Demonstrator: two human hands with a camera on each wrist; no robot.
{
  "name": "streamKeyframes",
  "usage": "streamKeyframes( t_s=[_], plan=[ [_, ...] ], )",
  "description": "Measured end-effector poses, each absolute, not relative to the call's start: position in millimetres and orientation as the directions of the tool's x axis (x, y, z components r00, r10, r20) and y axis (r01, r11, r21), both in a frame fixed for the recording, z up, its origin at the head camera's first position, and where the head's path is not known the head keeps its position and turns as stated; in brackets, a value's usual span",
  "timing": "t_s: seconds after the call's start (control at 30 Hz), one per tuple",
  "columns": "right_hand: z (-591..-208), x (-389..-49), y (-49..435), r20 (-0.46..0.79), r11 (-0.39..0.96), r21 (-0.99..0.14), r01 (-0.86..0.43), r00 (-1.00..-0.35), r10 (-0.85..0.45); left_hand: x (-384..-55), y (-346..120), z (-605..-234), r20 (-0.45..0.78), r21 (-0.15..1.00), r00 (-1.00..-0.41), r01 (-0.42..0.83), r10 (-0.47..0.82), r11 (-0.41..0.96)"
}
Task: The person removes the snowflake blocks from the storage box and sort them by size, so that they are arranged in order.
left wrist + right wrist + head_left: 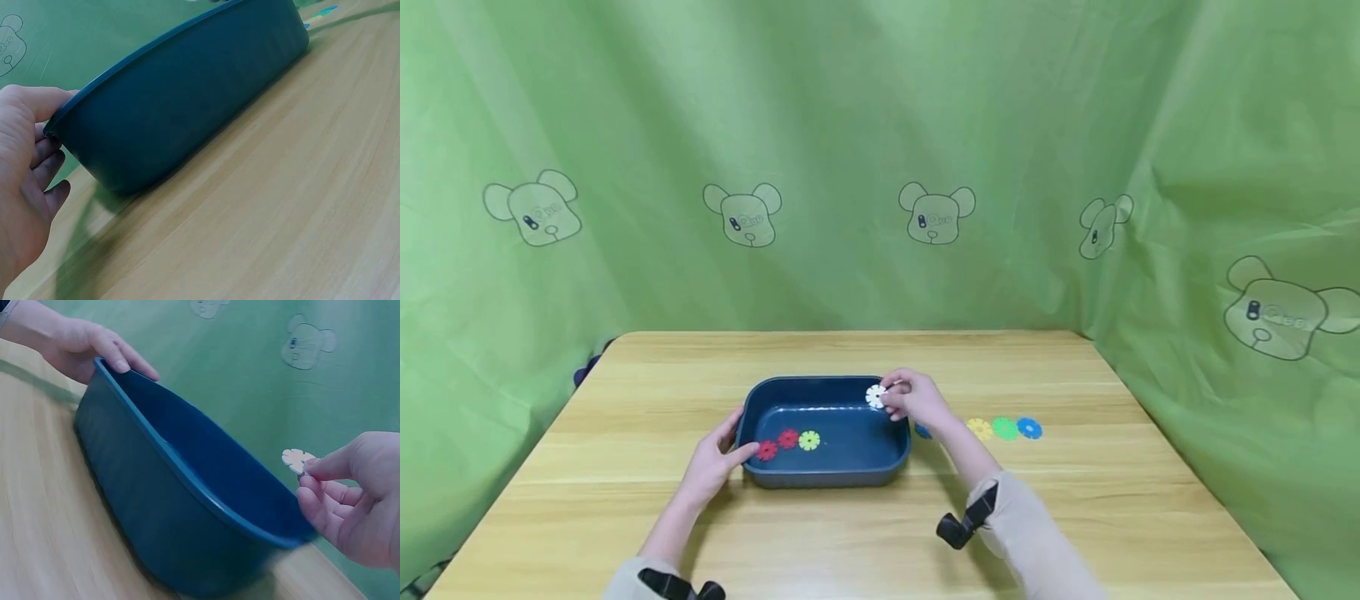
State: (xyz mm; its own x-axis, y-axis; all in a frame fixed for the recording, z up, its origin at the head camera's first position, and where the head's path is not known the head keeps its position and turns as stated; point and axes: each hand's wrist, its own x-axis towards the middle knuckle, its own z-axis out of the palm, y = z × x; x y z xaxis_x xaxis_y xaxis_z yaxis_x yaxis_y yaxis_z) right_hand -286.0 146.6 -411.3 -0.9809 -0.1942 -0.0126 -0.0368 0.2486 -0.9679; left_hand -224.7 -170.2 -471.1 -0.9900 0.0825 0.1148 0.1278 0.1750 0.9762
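Observation:
A dark blue plastic basin (827, 478) stands on the table, holding two red snowflake discs (787, 438) and a yellow-green snowflake disc (808, 440) at its left end. My left hand (713, 457) grips the basin's left rim, thumb over the edge and fingers along the outer wall, as the left wrist view also shows. Between thumb and fingertips my right hand (919, 400) pinches a white snowflake disc (876, 396), held above the basin's right end. The right wrist view shows the white disc (296, 460) tilted and apart from the rim.
Right of the basin, a yellow disc (979, 429), a green disc (1005, 428) and a blue disc (1030, 428) lie in a row on the wooden table (1075, 508). Another blue disc (922, 431) is partly hidden by the right arm. A green curtain (842, 275) hangs behind.

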Motion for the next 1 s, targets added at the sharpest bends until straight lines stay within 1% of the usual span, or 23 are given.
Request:
streamKeyframes(
  t_s=[0.3,0.47,0.6,0.67,0.73,0.77,0.83,0.9,1.0],
  plan=[
    [-413.6,-272.5,212.9,-0.047,0.166,-0.986,0.029,-0.994,-0.104,-224.2,-168.6,-466.9,0.096,0.980,-0.992,0.109,0.080,0.167],
    [-412.8,-264.3,252.4,-0.055,0.194,-0.980,0.043,-0.997,-0.057,-224.1,-169.2,-467.8,0.088,0.980,-0.993,0.101,0.081,0.174],
    [-420.3,-261.0,287.7,-0.008,0.162,-0.987,0.003,-1.000,-0.028,-224.5,-169.7,-469.4,0.089,0.978,-0.993,0.101,0.077,0.184],
    [-437.5,-266.7,314.8,0.037,0.073,-0.996,-0.041,-0.998,-0.053,-225.0,-169.6,-469.8,0.089,0.976,-0.993,0.102,0.076,0.192],
    [-443.2,-265.1,333.1,0.052,0.052,-0.997,-0.054,-0.998,-0.039,-225.7,-169.5,-470.0,0.089,0.974,-0.993,0.103,0.079,0.200],
    [-448.7,-266.1,343.9,0.061,0.021,-0.998,-0.061,-0.997,-0.038,-225.9,-169.3,-469.9,0.090,0.974,-0.993,0.104,0.080,0.200],
    [-452.3,-264.3,357.8,0.061,0.033,-0.998,-0.061,-0.998,0.001,-226.0,-169.0,-469.8,0.090,0.974,-0.993,0.104,0.078,0.199],
    [-444.5,-256.2,361.4,0.030,0.121,-0.992,-0.019,-0.996,0.086,-226.0,-168.7,-469.8,0.092,0.975,-0.993,0.106,0.075,0.195],
    [-443.6,-252.8,372.1,-0.002,0.193,-0.980,0.038,-0.983,0.183,-225.7,-168.1,-470.1,0.092,0.976,-0.993,0.104,0.072,0.189]
  ],
)
